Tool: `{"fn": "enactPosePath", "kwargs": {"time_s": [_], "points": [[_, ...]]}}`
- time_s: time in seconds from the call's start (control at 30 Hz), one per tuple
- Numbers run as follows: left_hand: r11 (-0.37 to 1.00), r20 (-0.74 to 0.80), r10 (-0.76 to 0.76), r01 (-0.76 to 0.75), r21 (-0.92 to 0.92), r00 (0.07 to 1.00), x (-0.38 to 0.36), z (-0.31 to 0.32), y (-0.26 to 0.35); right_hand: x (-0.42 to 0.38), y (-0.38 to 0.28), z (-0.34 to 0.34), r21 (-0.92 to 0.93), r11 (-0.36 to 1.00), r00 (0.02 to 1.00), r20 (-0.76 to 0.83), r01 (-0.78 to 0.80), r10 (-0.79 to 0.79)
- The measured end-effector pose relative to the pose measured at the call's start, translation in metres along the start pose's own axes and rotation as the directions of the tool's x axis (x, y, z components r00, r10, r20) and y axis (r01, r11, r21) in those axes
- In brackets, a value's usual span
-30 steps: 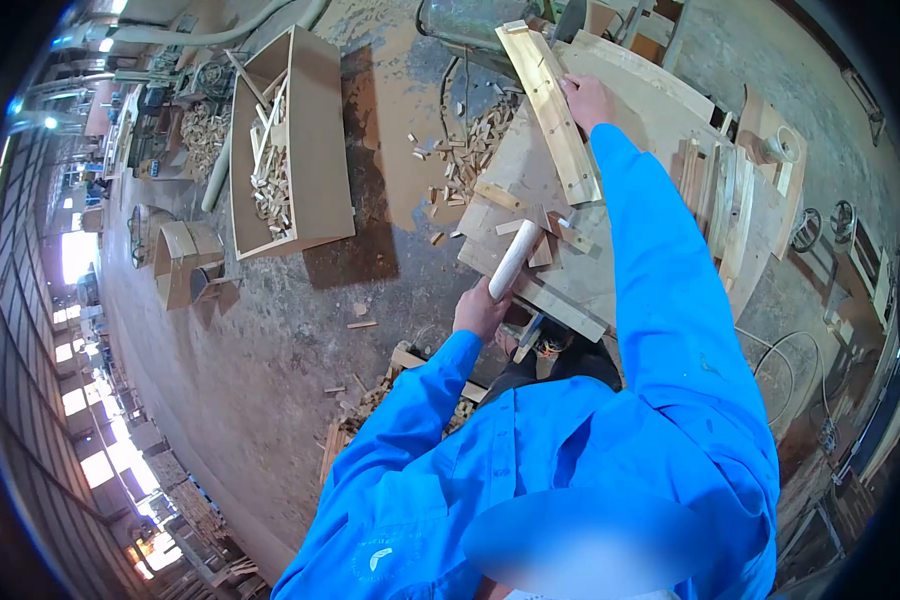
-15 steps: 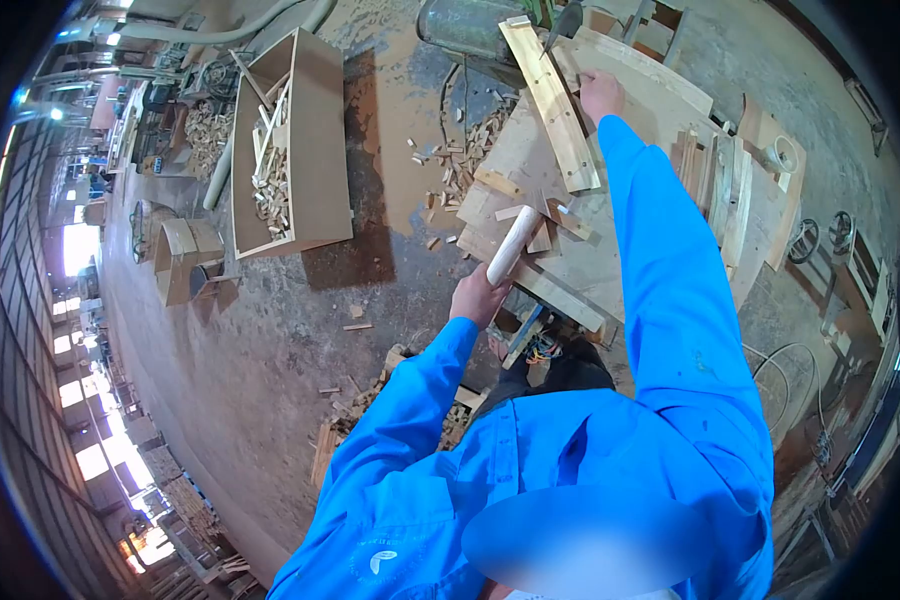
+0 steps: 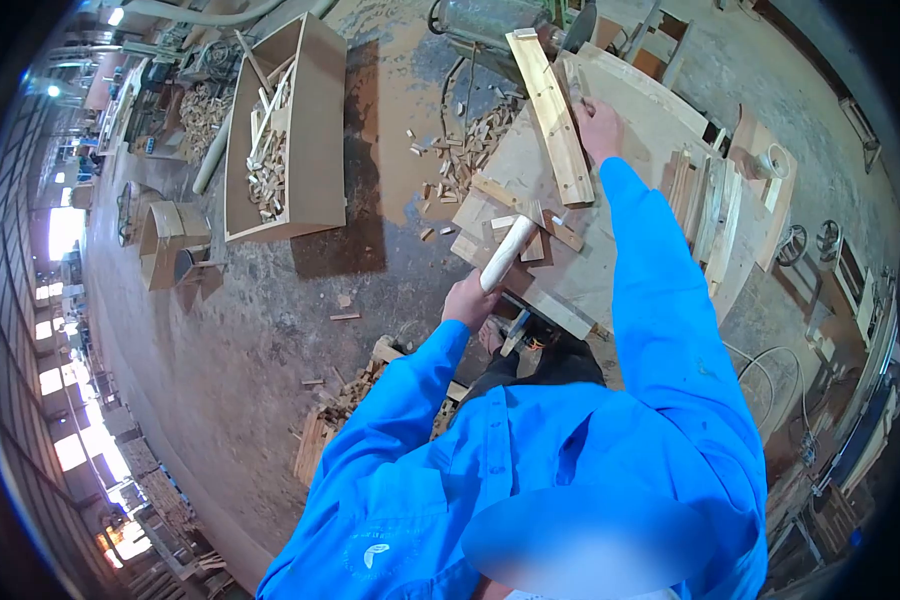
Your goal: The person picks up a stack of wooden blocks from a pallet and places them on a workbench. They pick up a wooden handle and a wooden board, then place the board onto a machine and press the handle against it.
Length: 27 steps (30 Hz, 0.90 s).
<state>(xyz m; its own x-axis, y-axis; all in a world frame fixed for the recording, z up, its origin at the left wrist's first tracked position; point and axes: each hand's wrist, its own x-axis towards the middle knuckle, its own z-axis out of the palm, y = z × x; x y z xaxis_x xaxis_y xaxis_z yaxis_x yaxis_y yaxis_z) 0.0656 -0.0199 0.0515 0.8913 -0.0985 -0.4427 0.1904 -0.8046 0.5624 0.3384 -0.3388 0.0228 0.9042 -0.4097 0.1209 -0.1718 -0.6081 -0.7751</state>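
My left hand (image 3: 467, 303) is wrapped round the thick, pale wooden handle of a hammer (image 3: 508, 255). The hammer's far end is over the near left part of the work table (image 3: 620, 235), and its greyish head is hard to make out. My right hand (image 3: 600, 130) is beside the right edge of a long, slightly curved wooden board (image 3: 553, 115) with dark holes along it. Its fingers are curled in by that edge; whatever they grip is hidden. Small wood pieces (image 3: 563, 232) lie around the hammer's head.
Wooden strips (image 3: 715, 215) and a tape roll (image 3: 773, 160) lie on the table's right side. Offcuts (image 3: 460, 165) litter the floor beyond its left edge. A large open wooden box (image 3: 320, 140) with scraps stands further left. A hose (image 3: 770, 365) loops at the right.
My right hand has moved nearer to my body along the board's edge. The board has shifted slightly in view, with the camera moving too. My left hand still grips the hammer.
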Motion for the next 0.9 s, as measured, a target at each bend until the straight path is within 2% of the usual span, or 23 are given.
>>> {"fn": "enactPosePath", "kwargs": {"time_s": [0.1, 0.17, 0.3, 0.43, 0.5, 0.9], "points": [[0.997, 0.051, -0.057, 0.06, -0.045, 0.997, -0.009, -0.005, -0.002, -0.006, -0.001, 0.002, -0.118, 0.992, 0.998, 0.056, 0.045, -0.039], [1.0, 0.025, -0.011, 0.011, -0.015, 1.0, -0.01, -0.003, -0.008, -0.004, -0.008, 0.005, -0.106, 0.994, 0.997, 0.079, -0.001, 0.009], [0.998, 0.051, -0.066, 0.066, 0.005, 0.996, -0.013, -0.006, -0.011, 0.009, -0.015, 0.018, -0.111, 0.99, 0.988, 0.118, -0.088, 0.101], [0.996, 0.063, -0.084, 0.083, 0.013, 0.995, -0.014, -0.009, -0.01, 0.029, -0.014, 0.036, -0.106, 0.991, 0.987, 0.125, -0.087, 0.1], [0.996, 0.064, -0.085, 0.085, 0.014, 0.994, -0.013, -0.009, -0.01, 0.039, -0.014, 0.043, -0.113, 0.993, 0.993, 0.107, -0.038, 0.05], [0.994, 0.057, -0.104, 0.102, 0.032, 0.993, -0.013, -0.002, -0.017, 0.051, -0.018, 0.05, -0.096, 0.994, 0.995, 0.081, -0.049, 0.057]]}}
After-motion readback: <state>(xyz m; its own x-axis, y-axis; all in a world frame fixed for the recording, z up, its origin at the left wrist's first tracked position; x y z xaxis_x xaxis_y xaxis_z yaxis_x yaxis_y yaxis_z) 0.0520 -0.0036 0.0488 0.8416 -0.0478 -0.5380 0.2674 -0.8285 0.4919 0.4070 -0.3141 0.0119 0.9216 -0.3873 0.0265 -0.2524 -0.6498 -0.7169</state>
